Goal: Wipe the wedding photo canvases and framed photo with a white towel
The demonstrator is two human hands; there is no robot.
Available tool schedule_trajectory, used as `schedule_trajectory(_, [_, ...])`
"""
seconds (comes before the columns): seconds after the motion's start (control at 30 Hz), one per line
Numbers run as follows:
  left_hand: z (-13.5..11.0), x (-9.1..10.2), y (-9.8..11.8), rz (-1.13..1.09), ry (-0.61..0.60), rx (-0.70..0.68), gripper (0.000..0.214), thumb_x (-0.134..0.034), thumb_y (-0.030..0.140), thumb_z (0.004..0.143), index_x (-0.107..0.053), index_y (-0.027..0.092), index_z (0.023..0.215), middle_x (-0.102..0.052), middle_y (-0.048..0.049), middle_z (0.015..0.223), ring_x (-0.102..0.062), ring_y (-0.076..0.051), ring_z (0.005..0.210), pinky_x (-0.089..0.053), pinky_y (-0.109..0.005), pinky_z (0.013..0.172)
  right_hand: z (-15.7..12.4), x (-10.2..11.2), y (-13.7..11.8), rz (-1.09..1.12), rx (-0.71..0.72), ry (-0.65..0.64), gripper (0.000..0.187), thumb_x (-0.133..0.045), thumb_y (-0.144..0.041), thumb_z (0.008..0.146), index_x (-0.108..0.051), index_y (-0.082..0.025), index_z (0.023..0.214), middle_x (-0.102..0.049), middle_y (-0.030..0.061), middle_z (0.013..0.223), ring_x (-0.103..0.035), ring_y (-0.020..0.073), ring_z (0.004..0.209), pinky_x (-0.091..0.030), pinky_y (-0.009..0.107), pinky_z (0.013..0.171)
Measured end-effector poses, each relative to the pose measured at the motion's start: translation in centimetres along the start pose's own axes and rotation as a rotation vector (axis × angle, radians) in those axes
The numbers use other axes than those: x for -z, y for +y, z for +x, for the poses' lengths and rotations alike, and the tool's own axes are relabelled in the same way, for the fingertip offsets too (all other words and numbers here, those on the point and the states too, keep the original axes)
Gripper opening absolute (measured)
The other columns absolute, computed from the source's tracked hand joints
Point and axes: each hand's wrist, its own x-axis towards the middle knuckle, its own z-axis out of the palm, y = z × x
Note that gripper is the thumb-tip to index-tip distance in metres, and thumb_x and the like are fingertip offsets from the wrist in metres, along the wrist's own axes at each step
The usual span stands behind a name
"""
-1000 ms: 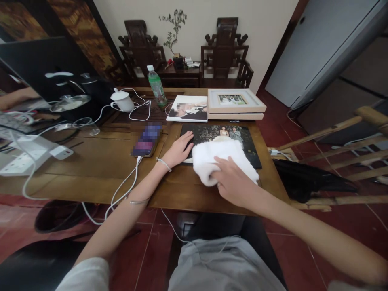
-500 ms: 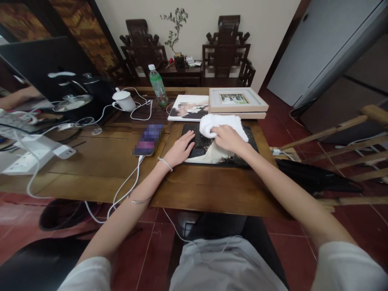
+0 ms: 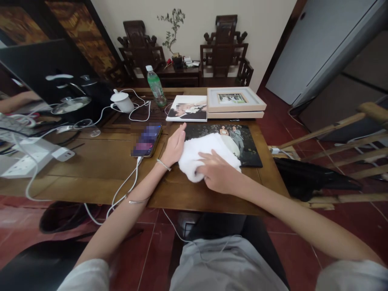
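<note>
A dark photo panel (image 3: 252, 147) with two people in wedding clothes lies flat near the table's front edge. My right hand (image 3: 218, 173) grips a fluffy white cloth (image 3: 204, 144) and presses it onto the panel's lower left part, which the cloth hides. The cloth hangs a little past the panel's near edge. At the panel's left side, my left hand (image 3: 175, 146) rests edge-down with its fingers stretched out, close beside the cloth and holding nothing.
Behind the panel are a white-edged photo print (image 3: 189, 111) and stacked wooden picture frames (image 3: 235, 108). To the left lie a charging phone (image 3: 146, 140), a lidded white cup (image 3: 121, 101), a green bottle (image 3: 156, 87) and a power strip (image 3: 32, 159). Another person's arm (image 3: 20, 101) shows far left.
My right hand has pulled the cloth toward me and left, uncovering the pictured couple. My left hand has turned onto its edge at the panel's left side.
</note>
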Motion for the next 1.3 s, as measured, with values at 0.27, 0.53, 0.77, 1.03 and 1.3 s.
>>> schedule_trajectory(0.27, [-0.2, -0.4, -0.7, 0.184, -0.23, -0.151, 0.05, -0.037, 0.038, 0.098, -0.046, 0.007, 0.137, -0.041, -0.0186, 0.149, -0.036, -0.026, 0.14, -0.029, -0.046, 0.117, -3.0, 2.1, 4.5, -0.091, -0.241, 0.034, 0.042, -0.042, -0.002, 0.071, -0.07, -0.016, 0.099, -0.065, 0.0162, 0.12, -0.054, 0.0294, 0.121, -0.04, 0.048, 0.1])
schedule_trajectory(0.53, [-0.2, -0.6, -0.8, 0.205, -0.292, -0.17, 0.045, -0.038, 0.032, 0.096, -0.054, 0.006, 0.13, -0.051, -0.0189, 0.141, -0.042, -0.026, 0.137, -0.034, -0.047, 0.114, 4.6, 2.7, 10.4, -0.077, -0.38, 0.176, 0.043, -0.041, -0.006, 0.073, -0.07, -0.013, 0.105, -0.072, 0.0149, 0.105, -0.063, 0.0296, 0.096, -0.044, 0.037, 0.084])
schedule_trajectory(0.77, [-0.2, -0.3, -0.6, 0.222, -0.294, -0.15, 0.043, -0.039, 0.032, 0.096, -0.056, 0.011, 0.129, -0.054, -0.0148, 0.14, -0.046, -0.026, 0.134, -0.036, -0.048, 0.113, 12.3, 2.0, 9.1, 0.187, -0.282, 0.218, 0.048, -0.042, -0.01, 0.073, -0.069, -0.015, 0.113, -0.067, 0.009, 0.124, -0.057, 0.0286, 0.114, -0.041, 0.033, 0.094])
schedule_trajectory(1.03, [-0.2, -0.4, -0.7, 0.187, -0.29, -0.16, 0.045, -0.038, 0.038, 0.096, -0.057, 0.012, 0.129, -0.053, -0.0151, 0.141, -0.044, -0.027, 0.136, -0.034, -0.048, 0.114, 6.1, 2.6, 12.5, 0.105, -0.329, 0.273, 0.044, -0.039, -0.007, 0.069, -0.07, -0.013, 0.101, -0.07, 0.011, 0.113, -0.059, 0.0273, 0.102, -0.042, 0.034, 0.09])
schedule_trajectory(1.3, [-0.2, -0.5, -0.9, 0.177, -0.279, -0.143, 0.046, -0.038, 0.039, 0.096, -0.057, 0.012, 0.128, -0.052, -0.0159, 0.141, -0.043, -0.027, 0.136, -0.034, -0.05, 0.114, -2.9, 4.3, 17.1, -0.046, -0.495, 0.309, 0.029, -0.039, -0.011, 0.066, -0.065, -0.016, 0.078, -0.07, 0.0104, 0.088, -0.059, 0.0257, 0.085, -0.043, 0.032, 0.075])
